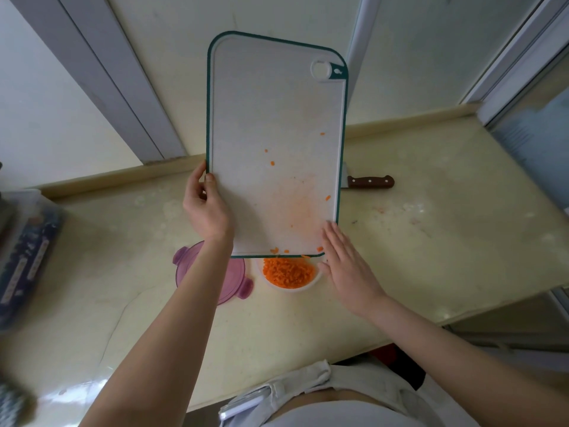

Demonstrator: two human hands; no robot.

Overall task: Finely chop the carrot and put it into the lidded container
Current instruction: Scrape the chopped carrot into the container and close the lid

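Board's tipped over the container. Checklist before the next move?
1. Cutting board lower edge above the container opening: ok.
2. Left hand grips the board's left edge, thumb on the face: ok.
3. Board swept clean: not ok. Stray carrot bits sit mid-board and at the lower edge. The right hand lies flat at the lower right corner.
4. Chopped carrot level leaves room for the lid: cannot tell.
5. Lid off and lying on the counter beside the container: ok.
6. Knife out of the way, on the counter behind the board: ok.
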